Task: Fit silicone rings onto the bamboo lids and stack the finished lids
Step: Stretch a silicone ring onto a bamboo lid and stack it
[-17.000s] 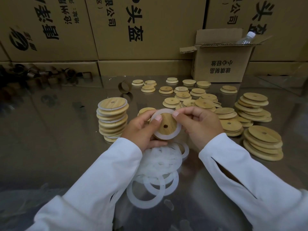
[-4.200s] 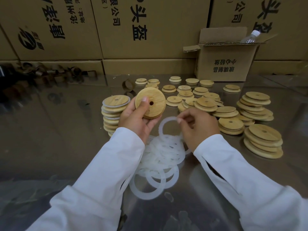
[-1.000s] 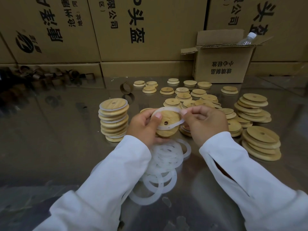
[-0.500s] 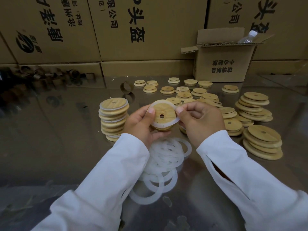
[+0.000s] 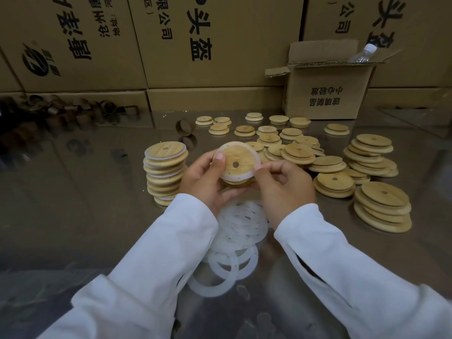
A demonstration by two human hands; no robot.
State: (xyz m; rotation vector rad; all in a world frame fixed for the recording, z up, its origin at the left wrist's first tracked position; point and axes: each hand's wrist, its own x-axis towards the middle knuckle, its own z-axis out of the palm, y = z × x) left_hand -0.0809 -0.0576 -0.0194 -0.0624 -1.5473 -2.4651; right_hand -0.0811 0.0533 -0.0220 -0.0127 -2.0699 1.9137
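ringed lid point(image 5: 236, 165) between both hands

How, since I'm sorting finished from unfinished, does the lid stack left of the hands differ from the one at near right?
The left stack has white rings around its lids; the right stack shows bare wood only. The left stack is taller, with more lids; the right stack is low. Both hold round bamboo lids with a centre hole and stand on the table.
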